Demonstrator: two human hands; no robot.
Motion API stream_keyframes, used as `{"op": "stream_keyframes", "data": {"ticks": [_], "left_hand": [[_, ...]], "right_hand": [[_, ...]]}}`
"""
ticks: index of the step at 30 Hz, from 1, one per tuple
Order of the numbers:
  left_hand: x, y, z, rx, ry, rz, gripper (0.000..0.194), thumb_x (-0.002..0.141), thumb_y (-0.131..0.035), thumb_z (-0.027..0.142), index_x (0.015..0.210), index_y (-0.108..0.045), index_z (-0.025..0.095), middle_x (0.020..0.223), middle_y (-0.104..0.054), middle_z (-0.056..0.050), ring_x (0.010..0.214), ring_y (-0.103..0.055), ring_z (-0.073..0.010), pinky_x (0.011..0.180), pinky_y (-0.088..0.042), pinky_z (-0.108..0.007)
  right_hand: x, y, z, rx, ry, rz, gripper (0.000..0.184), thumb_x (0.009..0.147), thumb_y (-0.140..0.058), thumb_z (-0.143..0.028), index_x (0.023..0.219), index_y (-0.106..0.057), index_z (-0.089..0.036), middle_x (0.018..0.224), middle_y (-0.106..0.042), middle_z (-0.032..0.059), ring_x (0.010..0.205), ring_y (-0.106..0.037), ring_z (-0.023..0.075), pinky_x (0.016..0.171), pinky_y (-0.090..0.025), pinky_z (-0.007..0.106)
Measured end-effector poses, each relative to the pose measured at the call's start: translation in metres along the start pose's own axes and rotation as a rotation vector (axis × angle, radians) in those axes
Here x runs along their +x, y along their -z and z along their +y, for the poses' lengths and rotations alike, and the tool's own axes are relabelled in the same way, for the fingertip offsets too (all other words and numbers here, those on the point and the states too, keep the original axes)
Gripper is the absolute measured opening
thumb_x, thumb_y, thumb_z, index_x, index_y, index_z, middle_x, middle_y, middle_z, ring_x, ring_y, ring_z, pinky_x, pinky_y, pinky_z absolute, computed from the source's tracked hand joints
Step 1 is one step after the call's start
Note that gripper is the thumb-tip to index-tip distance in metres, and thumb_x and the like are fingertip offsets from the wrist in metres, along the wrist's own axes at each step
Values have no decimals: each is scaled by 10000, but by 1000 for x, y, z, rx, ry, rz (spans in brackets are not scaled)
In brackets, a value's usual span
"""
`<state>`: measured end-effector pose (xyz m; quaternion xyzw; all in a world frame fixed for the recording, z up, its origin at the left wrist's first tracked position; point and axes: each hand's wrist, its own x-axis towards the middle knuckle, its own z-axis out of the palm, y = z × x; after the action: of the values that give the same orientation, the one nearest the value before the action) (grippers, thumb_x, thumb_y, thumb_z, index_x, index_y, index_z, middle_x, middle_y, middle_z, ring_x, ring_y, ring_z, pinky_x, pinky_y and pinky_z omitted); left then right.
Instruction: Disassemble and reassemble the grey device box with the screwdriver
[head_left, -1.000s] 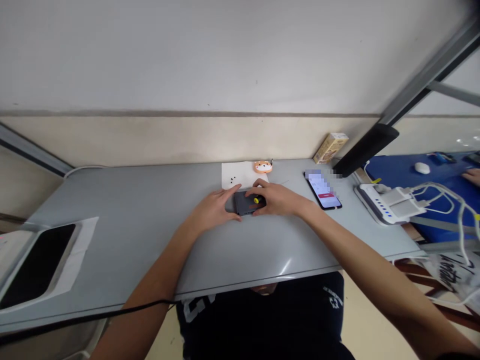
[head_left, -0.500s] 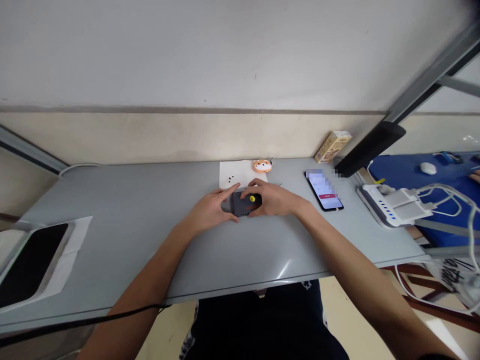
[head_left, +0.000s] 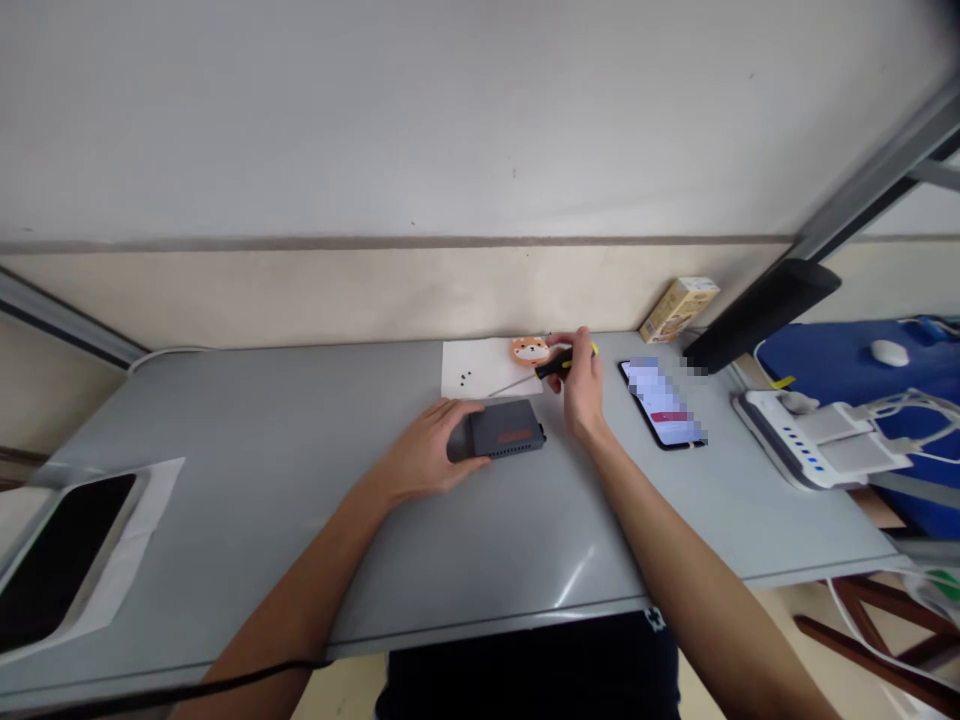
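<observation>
A flat dark grey metal box [head_left: 506, 428] with reddish lettering and a row of vent slots lies on the grey table [head_left: 300, 440]. My left hand [head_left: 439, 445] grips its left side, thumb at the front edge and fingers at the back. In my right hand [head_left: 581, 385], just beyond the box's right end, is a screwdriver [head_left: 553, 366] with a black and yellow handle. Its thin shaft points left, over the front edge of a white paper [head_left: 487, 365]. Several tiny black screws [head_left: 463, 380] lie on that paper, beside an orange and white animal-faced case [head_left: 530, 350].
To the right lie a phone [head_left: 664, 405] with a lit screen and a white power strip [head_left: 814, 440] with plugs. A small carton [head_left: 679, 310] and a black bar [head_left: 761, 315] stand behind. A dark-screened device [head_left: 64, 560] rests at left; a black cable [head_left: 187, 690] crosses the front edge.
My right hand has left the box and moved right and back with the screwdriver, which now lies slanted in the fingers. My left hand stays on the box.
</observation>
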<state>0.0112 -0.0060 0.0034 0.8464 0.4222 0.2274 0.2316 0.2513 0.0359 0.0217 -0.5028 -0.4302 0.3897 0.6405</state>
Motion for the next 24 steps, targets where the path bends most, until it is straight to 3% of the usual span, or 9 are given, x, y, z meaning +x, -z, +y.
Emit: {"op": "stream_keyframes", "data": {"ticks": [3,7,14,21,24], "left_hand": [[0,2,-1,19,-21,14,513,880,-731,430,1332,-572,250,1331,-659,-98,1204,-640,-288,1038,-522,-453],[0,3,-4,58,-30,20,422,917,-670,428,1289,-604,239,1290,-692,-87,1179,-659,-278,1025,-535,-445],[1,1,-10,9,40,30,345,1031,-478,400,1279,-655,238,1247,-723,-69,1179,-662,-249,1062,-513,-440],[3,-2,-8,-133,113,84,393,1057,-433,459,1257,-694,244,1197,-731,-68,1107,-674,-241,1032,-518,-423],[3,-2,-5,-213,204,120,426,1060,-411,505,1128,-728,229,1049,-746,-51,988,-686,-234,928,-538,-378]], "right_hand": [[5,8,20,44,-104,-5,549,932,-470,-734,860,-647,-219,610,-561,-16,505,-469,130,524,-371,286],[6,8,34,-32,-78,-103,475,931,-537,-671,911,-664,-214,725,-635,4,599,-536,149,603,-420,289],[-2,3,34,-221,38,-286,425,960,-545,-607,998,-691,-210,845,-673,18,705,-570,157,684,-450,285],[-4,3,32,-241,16,-311,448,958,-529,-625,994,-679,-205,844,-685,30,711,-580,170,674,-467,288],[-5,4,33,-207,2,-285,454,966,-510,-636,980,-678,-214,813,-667,19,687,-561,165,650,-448,283]]}}
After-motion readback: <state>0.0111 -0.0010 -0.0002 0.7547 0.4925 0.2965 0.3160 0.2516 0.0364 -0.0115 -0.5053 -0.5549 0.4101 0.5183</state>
